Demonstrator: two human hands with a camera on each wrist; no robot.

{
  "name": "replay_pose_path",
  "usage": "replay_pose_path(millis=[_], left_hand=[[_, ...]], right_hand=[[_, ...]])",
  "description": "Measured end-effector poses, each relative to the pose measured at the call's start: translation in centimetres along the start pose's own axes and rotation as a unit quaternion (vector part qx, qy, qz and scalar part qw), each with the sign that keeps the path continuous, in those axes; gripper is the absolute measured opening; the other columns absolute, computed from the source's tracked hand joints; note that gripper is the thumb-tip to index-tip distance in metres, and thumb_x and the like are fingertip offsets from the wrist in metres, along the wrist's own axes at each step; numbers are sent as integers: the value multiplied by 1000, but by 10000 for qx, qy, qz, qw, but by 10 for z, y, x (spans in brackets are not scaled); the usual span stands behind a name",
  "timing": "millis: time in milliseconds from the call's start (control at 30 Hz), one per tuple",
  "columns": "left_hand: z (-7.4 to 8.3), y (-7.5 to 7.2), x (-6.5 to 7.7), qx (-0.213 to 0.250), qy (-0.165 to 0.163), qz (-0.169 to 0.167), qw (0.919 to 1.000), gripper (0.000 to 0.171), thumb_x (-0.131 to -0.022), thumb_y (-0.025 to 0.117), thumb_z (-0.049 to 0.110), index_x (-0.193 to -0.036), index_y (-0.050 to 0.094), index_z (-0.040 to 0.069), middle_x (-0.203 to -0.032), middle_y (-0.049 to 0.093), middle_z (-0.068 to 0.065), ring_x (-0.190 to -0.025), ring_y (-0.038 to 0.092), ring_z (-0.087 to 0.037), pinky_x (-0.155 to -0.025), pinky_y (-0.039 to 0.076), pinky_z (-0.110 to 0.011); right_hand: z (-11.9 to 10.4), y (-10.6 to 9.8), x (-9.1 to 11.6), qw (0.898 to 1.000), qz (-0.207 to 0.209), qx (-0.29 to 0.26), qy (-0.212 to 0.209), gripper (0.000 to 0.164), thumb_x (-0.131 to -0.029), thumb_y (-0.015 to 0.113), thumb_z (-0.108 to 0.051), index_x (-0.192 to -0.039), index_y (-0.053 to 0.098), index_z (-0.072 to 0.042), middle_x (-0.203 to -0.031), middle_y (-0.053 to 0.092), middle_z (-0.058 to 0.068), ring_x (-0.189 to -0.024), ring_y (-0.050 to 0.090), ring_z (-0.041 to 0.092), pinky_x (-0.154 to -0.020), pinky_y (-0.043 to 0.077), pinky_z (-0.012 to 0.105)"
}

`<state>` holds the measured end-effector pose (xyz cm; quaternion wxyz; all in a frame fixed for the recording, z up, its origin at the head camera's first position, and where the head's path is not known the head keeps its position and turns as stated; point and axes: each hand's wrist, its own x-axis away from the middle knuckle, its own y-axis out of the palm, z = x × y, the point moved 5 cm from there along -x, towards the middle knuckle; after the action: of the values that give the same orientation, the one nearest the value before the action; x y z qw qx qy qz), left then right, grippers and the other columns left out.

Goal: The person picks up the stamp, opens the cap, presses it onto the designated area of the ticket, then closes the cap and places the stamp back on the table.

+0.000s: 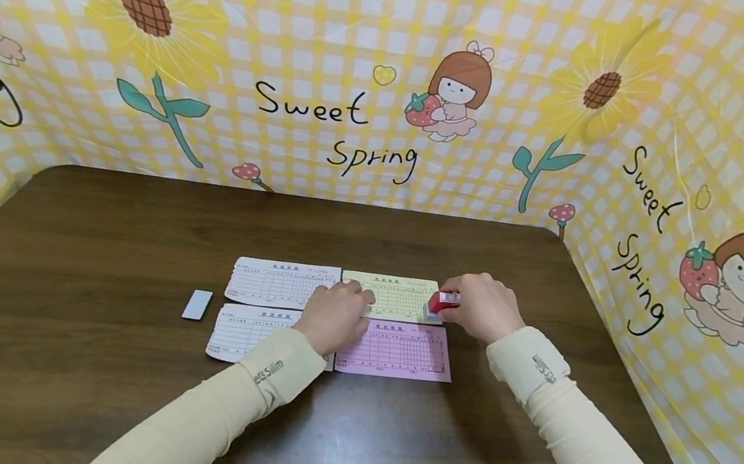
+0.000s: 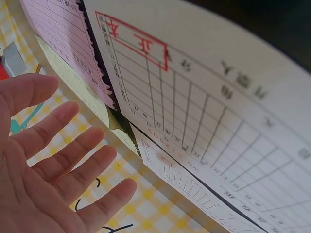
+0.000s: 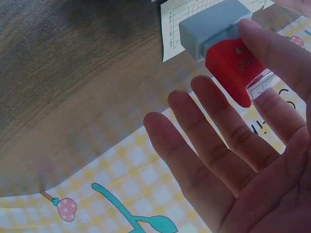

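Note:
My right hand pinches a red self-inking stamp with a grey base between thumb and index finger, the other fingers spread loosely. The stamp's base is right at the right end of the yellow receipt slip. My left hand, fingers extended and spread, lies over the inner edges of the slips, its fingertips at the yellow one's left side. Below the yellow slip lies a pink slip. Two white slips, an upper and a lower, lie to the left, partly covered by my left hand and sleeve.
A small white rectangular piece lies left of the white slips. A red boxed imprint shows on the near white slip. The brown wooden table is bordered by a yellow checked cloth at the back and sides.

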<state>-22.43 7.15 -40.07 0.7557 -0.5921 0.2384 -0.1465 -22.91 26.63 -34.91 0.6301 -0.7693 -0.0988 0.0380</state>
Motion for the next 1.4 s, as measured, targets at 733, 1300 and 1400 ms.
replay_pose_path(millis=[733, 1300, 1400], left_hand=[[-6, 4, -8, 6, -242, -140, 9996, 25, -91, 68, 12, -114, 73, 5, -107, 71, -15, -96, 69, -33, -79, 55, -53], [-8, 9, -12, 47, -320, -311, 9990, 23, -91, 67, 11, -113, 72, 5, -109, 70, -15, -99, 68, -32, -82, 54, -54], [-9, 10, -13, 41, -308, -301, 9991, 23, -92, 66, 11, -113, 72, 5, -109, 71, -15, -99, 68, -32, -83, 54, -54]], right_hand=[[-1, 6, -10, 9997, -154, 72, 191, 33, -85, 84, -23, -114, 77, -10, -112, 73, 13, -88, 65, 28, -73, 55, 45], [5, 14, -14, 9991, -233, 18, 355, 35, -85, 85, -24, -115, 76, -9, -112, 73, 13, -87, 63, 28, -74, 55, 46], [5, 15, -16, 9991, -236, 34, 352, 35, -85, 85, -24, -115, 76, -9, -113, 73, 13, -87, 63, 27, -75, 55, 45]])
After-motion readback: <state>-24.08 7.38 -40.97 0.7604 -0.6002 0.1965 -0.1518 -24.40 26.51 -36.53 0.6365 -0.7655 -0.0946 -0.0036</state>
